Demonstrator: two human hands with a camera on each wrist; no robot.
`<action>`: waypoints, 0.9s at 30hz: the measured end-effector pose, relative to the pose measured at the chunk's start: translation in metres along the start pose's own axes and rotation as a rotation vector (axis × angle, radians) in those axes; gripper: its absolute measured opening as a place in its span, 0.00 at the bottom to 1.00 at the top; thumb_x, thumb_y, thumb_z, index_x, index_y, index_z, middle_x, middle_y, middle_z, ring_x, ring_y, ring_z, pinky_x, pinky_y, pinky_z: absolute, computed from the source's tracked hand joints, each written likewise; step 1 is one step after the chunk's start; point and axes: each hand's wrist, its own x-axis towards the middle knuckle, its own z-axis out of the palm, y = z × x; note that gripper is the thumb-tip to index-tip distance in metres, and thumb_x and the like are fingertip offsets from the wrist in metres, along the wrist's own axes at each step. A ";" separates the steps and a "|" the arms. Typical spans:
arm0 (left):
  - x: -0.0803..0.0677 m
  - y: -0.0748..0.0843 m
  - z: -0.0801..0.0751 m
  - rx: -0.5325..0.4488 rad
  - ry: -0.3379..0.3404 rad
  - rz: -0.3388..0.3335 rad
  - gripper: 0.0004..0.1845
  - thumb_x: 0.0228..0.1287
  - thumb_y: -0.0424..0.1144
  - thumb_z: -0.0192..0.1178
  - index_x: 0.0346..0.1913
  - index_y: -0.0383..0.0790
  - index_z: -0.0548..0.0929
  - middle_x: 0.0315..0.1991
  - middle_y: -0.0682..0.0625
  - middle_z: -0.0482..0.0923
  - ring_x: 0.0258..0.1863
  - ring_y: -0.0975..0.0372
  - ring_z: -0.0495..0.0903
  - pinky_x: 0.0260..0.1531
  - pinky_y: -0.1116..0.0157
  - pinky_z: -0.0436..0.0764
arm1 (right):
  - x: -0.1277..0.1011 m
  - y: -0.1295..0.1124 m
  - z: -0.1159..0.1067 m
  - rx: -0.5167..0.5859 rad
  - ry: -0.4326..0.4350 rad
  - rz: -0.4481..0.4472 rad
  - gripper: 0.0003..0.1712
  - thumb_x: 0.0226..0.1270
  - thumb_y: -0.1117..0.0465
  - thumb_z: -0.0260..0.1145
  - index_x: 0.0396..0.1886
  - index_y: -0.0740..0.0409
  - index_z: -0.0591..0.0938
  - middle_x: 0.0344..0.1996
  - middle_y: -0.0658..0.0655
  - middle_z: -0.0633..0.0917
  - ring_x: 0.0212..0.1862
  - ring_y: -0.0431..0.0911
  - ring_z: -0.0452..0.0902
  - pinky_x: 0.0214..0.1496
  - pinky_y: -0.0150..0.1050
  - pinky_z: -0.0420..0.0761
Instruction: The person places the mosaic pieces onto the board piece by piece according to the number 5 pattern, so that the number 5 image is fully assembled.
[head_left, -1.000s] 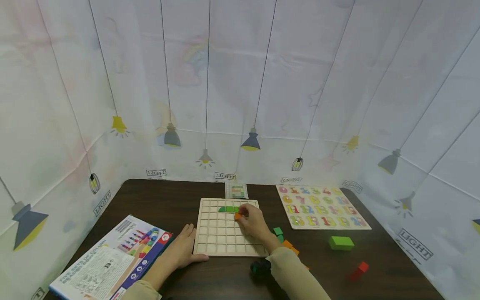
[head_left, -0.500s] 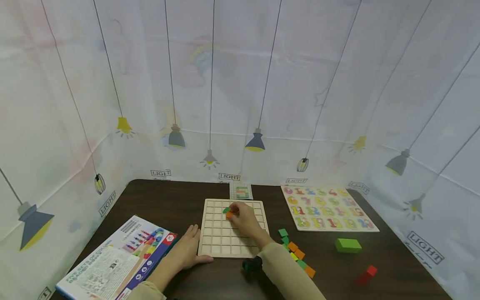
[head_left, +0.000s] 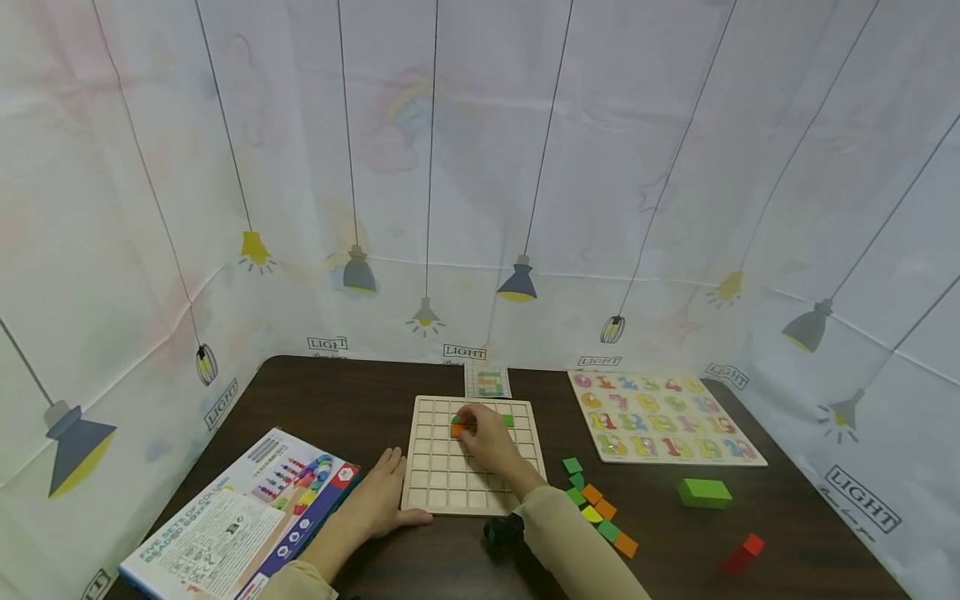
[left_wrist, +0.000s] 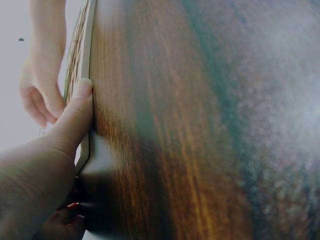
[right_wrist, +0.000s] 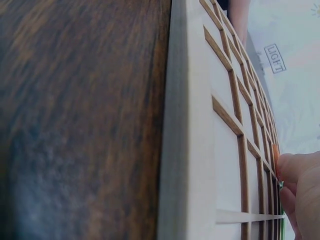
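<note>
Dark wooden table [head_left: 360, 400]. Left hand [head_left: 378, 498] flat, fingers straight, thumb against wooden grid board [head_left: 431, 487]. Right hand [head_left: 487, 437] fingertips pinch orange block [head_left: 457, 430] on grid.

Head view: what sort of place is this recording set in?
Probably a staged tabletop play or recording booth: a dark wooden table enclosed by lamp-printed backdrop sheets, with children's toys such as a wooden grid board and a number puzzle.

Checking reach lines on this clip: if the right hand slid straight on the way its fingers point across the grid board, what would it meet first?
Probably the orange piece at the tips of the right hand, with a green piece just beyond it on the grid board. Depth is hard to judge there.
</note>
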 end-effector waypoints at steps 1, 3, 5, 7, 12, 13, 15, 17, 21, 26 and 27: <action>0.000 0.000 0.000 -0.001 0.002 0.000 0.54 0.48 0.64 0.66 0.64 0.22 0.64 0.64 0.25 0.58 0.67 0.37 0.55 0.62 0.48 0.61 | 0.000 0.001 0.000 0.001 0.000 0.003 0.16 0.61 0.72 0.65 0.49 0.66 0.77 0.41 0.57 0.81 0.42 0.46 0.79 0.42 0.33 0.79; 0.000 0.001 0.001 0.001 0.001 0.001 0.54 0.48 0.64 0.66 0.64 0.22 0.64 0.64 0.25 0.58 0.67 0.38 0.55 0.62 0.48 0.61 | -0.001 0.001 0.000 0.004 -0.006 0.012 0.16 0.61 0.72 0.65 0.49 0.65 0.77 0.41 0.56 0.81 0.43 0.46 0.79 0.43 0.33 0.79; 0.000 0.002 0.001 -0.001 0.000 0.000 0.54 0.47 0.64 0.66 0.64 0.22 0.64 0.64 0.25 0.58 0.67 0.38 0.55 0.62 0.48 0.61 | -0.001 0.002 0.000 0.000 -0.007 0.018 0.16 0.61 0.72 0.65 0.49 0.64 0.78 0.41 0.55 0.80 0.43 0.45 0.78 0.43 0.33 0.79; 0.001 0.002 0.001 -0.002 -0.001 0.003 0.54 0.47 0.64 0.66 0.64 0.22 0.64 0.64 0.25 0.58 0.67 0.38 0.55 0.62 0.48 0.61 | -0.002 0.003 0.000 -0.006 -0.006 0.019 0.16 0.61 0.72 0.65 0.49 0.63 0.78 0.40 0.55 0.80 0.43 0.44 0.78 0.43 0.32 0.79; 0.000 0.000 -0.001 -0.006 0.002 -0.010 0.54 0.47 0.64 0.66 0.64 0.21 0.64 0.65 0.25 0.58 0.67 0.38 0.55 0.62 0.48 0.61 | -0.003 0.001 -0.001 -0.022 0.007 -0.004 0.16 0.61 0.72 0.64 0.49 0.65 0.78 0.41 0.56 0.81 0.43 0.46 0.78 0.43 0.34 0.79; 0.000 0.001 -0.001 -0.008 0.002 -0.013 0.54 0.47 0.64 0.66 0.64 0.21 0.64 0.65 0.25 0.58 0.67 0.38 0.55 0.62 0.48 0.61 | -0.004 0.000 -0.002 -0.018 0.010 -0.005 0.16 0.61 0.72 0.64 0.49 0.65 0.78 0.41 0.56 0.81 0.43 0.46 0.78 0.44 0.35 0.79; 0.000 0.002 -0.001 -0.009 0.004 -0.014 0.54 0.47 0.64 0.67 0.64 0.21 0.64 0.65 0.26 0.58 0.67 0.38 0.55 0.62 0.48 0.61 | -0.006 -0.002 -0.005 -0.011 0.017 -0.013 0.16 0.61 0.72 0.64 0.49 0.67 0.78 0.41 0.57 0.81 0.43 0.47 0.78 0.44 0.36 0.79; 0.000 0.002 -0.002 -0.013 0.004 -0.008 0.54 0.47 0.64 0.67 0.63 0.20 0.64 0.65 0.25 0.58 0.67 0.38 0.55 0.63 0.48 0.61 | -0.010 -0.003 -0.009 0.007 0.024 -0.007 0.15 0.61 0.71 0.65 0.49 0.67 0.78 0.40 0.57 0.81 0.43 0.47 0.78 0.43 0.37 0.79; 0.000 0.002 0.000 -0.019 0.006 -0.002 0.54 0.47 0.64 0.67 0.63 0.20 0.64 0.65 0.25 0.58 0.67 0.38 0.55 0.62 0.48 0.61 | -0.019 -0.004 -0.019 0.063 0.054 0.011 0.15 0.62 0.70 0.65 0.48 0.69 0.77 0.39 0.60 0.81 0.41 0.48 0.79 0.43 0.38 0.80; 0.000 0.001 0.001 -0.021 -0.010 -0.030 0.55 0.47 0.65 0.66 0.64 0.21 0.64 0.66 0.27 0.57 0.68 0.40 0.54 0.63 0.48 0.60 | -0.033 -0.004 -0.032 0.135 0.063 0.070 0.13 0.62 0.68 0.66 0.46 0.68 0.78 0.39 0.63 0.82 0.41 0.51 0.80 0.43 0.39 0.80; 0.000 0.001 0.001 -0.019 -0.015 -0.032 0.55 0.47 0.65 0.66 0.64 0.21 0.64 0.66 0.27 0.57 0.68 0.40 0.53 0.63 0.48 0.60 | -0.036 -0.003 -0.035 0.138 0.062 0.090 0.12 0.62 0.67 0.66 0.45 0.67 0.79 0.39 0.62 0.82 0.41 0.50 0.80 0.43 0.39 0.80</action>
